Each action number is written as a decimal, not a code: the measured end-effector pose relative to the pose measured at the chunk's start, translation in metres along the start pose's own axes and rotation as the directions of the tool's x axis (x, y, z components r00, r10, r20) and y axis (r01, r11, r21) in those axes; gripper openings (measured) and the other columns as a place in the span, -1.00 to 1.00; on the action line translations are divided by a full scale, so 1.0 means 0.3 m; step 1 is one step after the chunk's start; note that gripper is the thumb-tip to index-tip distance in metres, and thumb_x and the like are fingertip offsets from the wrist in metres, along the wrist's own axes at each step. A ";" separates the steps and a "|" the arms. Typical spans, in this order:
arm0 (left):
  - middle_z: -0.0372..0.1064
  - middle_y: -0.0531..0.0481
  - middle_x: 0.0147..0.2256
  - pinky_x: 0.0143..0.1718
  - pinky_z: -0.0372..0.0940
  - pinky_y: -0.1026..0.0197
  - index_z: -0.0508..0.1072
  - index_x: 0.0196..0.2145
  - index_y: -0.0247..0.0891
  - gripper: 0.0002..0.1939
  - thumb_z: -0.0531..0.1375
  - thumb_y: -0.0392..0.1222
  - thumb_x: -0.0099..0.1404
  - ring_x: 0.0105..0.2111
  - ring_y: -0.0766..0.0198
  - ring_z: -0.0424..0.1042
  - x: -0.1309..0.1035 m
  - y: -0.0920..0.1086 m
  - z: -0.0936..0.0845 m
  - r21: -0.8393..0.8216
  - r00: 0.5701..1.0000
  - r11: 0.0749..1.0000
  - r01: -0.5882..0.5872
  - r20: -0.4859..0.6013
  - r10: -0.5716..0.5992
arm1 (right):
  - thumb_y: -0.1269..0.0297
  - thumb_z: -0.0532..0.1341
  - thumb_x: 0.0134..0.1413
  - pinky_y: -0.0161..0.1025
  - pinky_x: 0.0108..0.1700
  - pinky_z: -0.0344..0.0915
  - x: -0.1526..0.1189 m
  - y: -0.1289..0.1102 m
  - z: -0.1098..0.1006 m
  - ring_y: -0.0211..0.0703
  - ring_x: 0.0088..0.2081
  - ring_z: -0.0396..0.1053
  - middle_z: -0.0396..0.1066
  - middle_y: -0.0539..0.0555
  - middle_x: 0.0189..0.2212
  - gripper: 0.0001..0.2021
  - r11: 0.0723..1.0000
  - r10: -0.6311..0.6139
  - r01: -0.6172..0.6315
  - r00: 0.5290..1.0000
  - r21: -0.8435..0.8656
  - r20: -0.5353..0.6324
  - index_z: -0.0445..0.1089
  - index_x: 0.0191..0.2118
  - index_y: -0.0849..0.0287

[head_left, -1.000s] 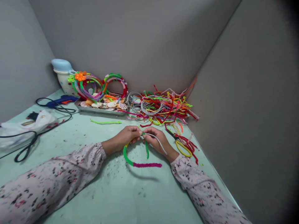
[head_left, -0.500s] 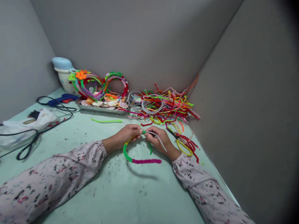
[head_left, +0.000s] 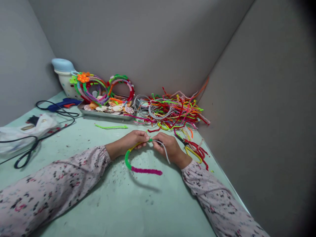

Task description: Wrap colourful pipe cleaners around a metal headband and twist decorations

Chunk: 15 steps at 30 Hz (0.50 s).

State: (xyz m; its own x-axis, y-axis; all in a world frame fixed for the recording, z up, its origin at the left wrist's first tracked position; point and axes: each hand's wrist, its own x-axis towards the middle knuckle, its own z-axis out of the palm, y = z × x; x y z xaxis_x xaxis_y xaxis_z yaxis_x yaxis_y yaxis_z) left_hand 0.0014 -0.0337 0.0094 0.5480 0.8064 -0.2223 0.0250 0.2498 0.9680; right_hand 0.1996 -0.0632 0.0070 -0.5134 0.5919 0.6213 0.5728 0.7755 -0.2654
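The fingers of the left hand [head_left: 132, 142] and the right hand [head_left: 171, 149] are pinched on the bent band [head_left: 127, 160] between them, seemingly winding a little green bit [head_left: 150, 140] round its bare grey part [head_left: 165, 148], which looks to need snug turns near the left hand.

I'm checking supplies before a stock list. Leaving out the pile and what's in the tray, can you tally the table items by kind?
Half-wrapped band, held: 1
Loose green pipe cleaner: 1
Scissors: 1
Glue gun: 1
Metal tray: 1
Lidded container: 1
Plastic bag: 1
Total: 7
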 end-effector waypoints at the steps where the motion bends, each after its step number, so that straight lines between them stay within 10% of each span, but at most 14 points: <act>1: 0.28 0.11 -0.65 -0.72 -0.11 0.39 0.33 -0.51 -0.30 -0.78 0.27 -0.11 0.05 -0.74 0.51 0.10 -0.001 0.003 0.001 0.001 1.000 1.000 0.003 0.004 -0.003 | 0.45 0.14 0.13 -0.30 -0.33 0.25 0.002 -0.002 -0.005 -0.20 -0.38 0.38 0.45 0.07 -0.42 -0.89 0.999 -0.022 0.022 1.000 -0.035 0.013 0.41 -0.27 0.19; 15: 0.27 0.12 -0.61 -0.67 -0.03 0.43 0.33 -0.46 -0.31 -0.77 0.28 -0.12 0.11 -0.69 0.51 0.14 -0.012 0.005 0.014 -0.054 0.997 0.997 -0.046 -0.062 0.042 | 0.38 0.16 0.20 -0.21 -0.15 0.34 -0.005 0.012 -0.009 -0.12 -0.18 0.40 0.46 0.12 -0.25 -0.88 0.998 -0.002 0.001 1.000 -0.064 -0.026 0.37 -0.15 0.16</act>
State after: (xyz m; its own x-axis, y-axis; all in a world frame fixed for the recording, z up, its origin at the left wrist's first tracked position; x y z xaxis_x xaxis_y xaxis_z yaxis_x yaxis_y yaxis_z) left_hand 0.0030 -0.0386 0.0122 0.4960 0.8478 -0.1879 -0.0452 0.2413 0.9694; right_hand 0.2041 -0.0620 0.0071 -0.4977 0.5840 0.6413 0.6120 0.7604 -0.2174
